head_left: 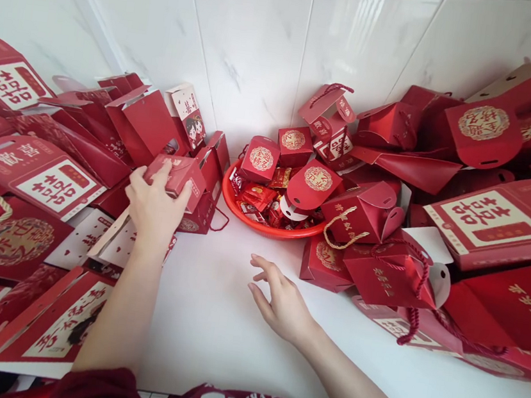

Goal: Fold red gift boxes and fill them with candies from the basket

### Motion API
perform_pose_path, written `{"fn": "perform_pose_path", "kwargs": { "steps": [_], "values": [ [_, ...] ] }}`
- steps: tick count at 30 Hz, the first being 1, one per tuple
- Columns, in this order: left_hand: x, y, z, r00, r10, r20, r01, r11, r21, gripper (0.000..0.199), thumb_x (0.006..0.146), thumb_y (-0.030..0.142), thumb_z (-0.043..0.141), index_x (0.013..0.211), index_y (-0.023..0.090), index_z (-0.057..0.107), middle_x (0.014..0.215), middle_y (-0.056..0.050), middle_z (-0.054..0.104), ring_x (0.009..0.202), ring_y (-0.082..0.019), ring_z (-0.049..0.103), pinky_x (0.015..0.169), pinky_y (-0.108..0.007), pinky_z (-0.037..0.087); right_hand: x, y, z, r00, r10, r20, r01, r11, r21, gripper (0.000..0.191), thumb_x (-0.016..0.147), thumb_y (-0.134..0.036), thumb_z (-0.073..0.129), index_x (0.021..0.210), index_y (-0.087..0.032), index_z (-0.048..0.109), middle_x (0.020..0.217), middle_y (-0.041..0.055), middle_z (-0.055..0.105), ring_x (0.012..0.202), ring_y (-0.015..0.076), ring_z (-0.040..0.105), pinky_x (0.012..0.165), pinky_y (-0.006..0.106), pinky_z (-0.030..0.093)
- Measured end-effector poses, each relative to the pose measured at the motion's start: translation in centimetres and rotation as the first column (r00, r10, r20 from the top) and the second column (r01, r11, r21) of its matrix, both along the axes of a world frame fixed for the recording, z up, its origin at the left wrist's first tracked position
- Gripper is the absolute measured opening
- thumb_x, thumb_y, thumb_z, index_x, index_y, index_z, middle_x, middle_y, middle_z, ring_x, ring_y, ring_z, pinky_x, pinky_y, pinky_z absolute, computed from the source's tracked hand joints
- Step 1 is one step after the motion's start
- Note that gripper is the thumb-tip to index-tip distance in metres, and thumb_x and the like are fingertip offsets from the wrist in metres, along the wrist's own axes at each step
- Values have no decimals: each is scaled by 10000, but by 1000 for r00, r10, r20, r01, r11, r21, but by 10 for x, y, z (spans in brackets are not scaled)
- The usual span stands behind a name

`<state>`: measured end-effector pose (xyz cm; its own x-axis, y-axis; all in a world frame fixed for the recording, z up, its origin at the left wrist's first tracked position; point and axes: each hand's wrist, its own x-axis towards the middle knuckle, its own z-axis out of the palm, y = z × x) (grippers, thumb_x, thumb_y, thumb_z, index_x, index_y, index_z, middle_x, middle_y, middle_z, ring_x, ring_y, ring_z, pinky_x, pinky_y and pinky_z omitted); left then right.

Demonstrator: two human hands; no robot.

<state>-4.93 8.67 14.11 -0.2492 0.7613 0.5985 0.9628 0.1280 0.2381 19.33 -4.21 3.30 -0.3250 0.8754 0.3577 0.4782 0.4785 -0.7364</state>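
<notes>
My left hand (156, 202) grips a small red box (178, 175) from above, at the edge of the pile of red boxes on the left. Over the white table (212, 321), my right hand (282, 298) is held with its fingers apart and nothing in them. Beyond it stands a red basin (271, 229) with small wrapped packets (259, 196) inside. Several small red boxes rest in or against the basin, among them one with a rounded flap (310, 185) and a gold round print.
Red gift boxes are heaped on the left, some with cord handles, such as a box with white panel (54, 186). Another heap on the right includes a large box (505, 219). A white tiled wall (250, 48) rises behind.
</notes>
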Motion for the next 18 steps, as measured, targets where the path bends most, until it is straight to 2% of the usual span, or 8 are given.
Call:
{"fn": "perform_pose_path", "kwargs": {
  "steps": [4, 9, 15, 18],
  "values": [
    [3, 8, -9, 1000, 0, 15, 0, 998, -62, 649, 827, 575, 575, 1397, 265, 541, 1391, -203, 409, 1132, -472, 483, 875, -603, 480, 1, 1, 0, 1000, 3, 3, -3, 1000, 8, 488, 981, -244, 454, 1437, -276, 282, 1287, 108, 586, 986, 192, 674, 864, 398, 571],
    [9, 6, -7, 998, -29, 48, 27, 999, 43, 627, 845, 564, 558, 1408, 288, 525, 1406, -173, 375, 1173, -440, 449, 921, -574, 455, 1, 1, 0, 1000, 12, 16, -12, 1000, 6, 491, 982, -236, 450, 1439, -273, 274, 1286, 114, 585, 985, 196, 674, 866, 409, 567],
    [13, 8, -14, 998, -5, 69, 6, 1000, -5, 605, 862, 584, 523, 1374, 265, 563, 1403, -181, 380, 1182, -447, 427, 924, -557, 429, 0, 0, -1, 999, 32, 41, -33, 999, 15, 480, 979, -224, 449, 1430, -269, 290, 1283, 116, 589, 982, 201, 683, 862, 415, 571],
    [7, 10, -17, 997, -42, 72, 40, 999, 38, 581, 871, 552, 531, 1375, 264, 564, 1399, -175, 376, 1203, -424, 422, 980, -541, 392, -1, 1, -1, 998, 34, 47, -35, 999, 19, 485, 977, -219, 453, 1432, -266, 291, 1289, 115, 589, 982, 201, 687, 870, 419, 572]
  ]
}}
